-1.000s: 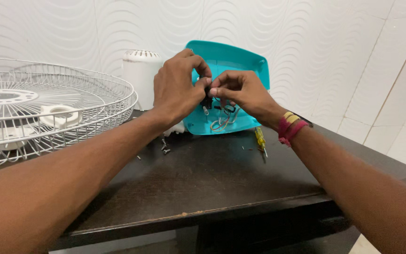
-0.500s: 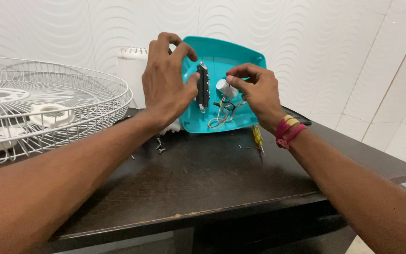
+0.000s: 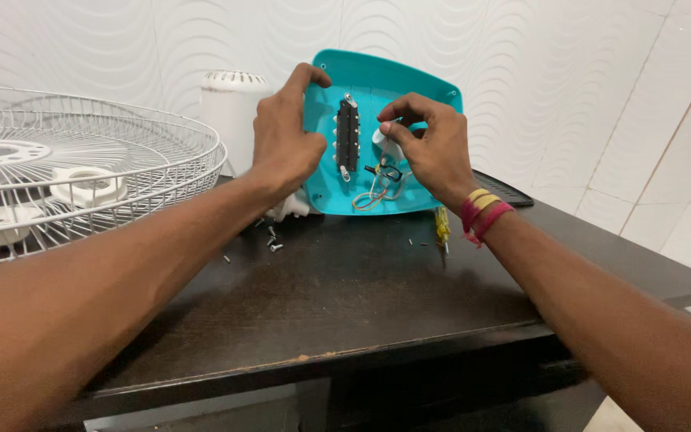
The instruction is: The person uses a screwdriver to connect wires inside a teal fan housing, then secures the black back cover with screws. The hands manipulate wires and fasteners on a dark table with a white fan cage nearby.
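Note:
A teal plastic fan panel (image 3: 409,88) stands tilted on edge on the dark table (image 3: 345,304), its inner side facing me. My left hand (image 3: 281,140) grips its left edge, thumb on the inside. A black switch block (image 3: 348,136) with a row of buttons is mounted upright in the middle. My right hand (image 3: 429,144) pinches a small white part (image 3: 387,144) on the panel beside the switch block. Thin wires (image 3: 373,192) loop below that part.
A white wire fan guard (image 3: 65,176) lies at the left. A white motor housing (image 3: 229,108) stands behind my left hand. Loose screws (image 3: 269,238) lie near the panel's foot. A yellow-handled screwdriver (image 3: 442,226) rests under my right wrist. A black object (image 3: 505,190) lies behind.
My hands have parted from the pinch at the panel's centre. The left moved to the panel's left edge, uncovering the switch block. The panel now stands more upright.

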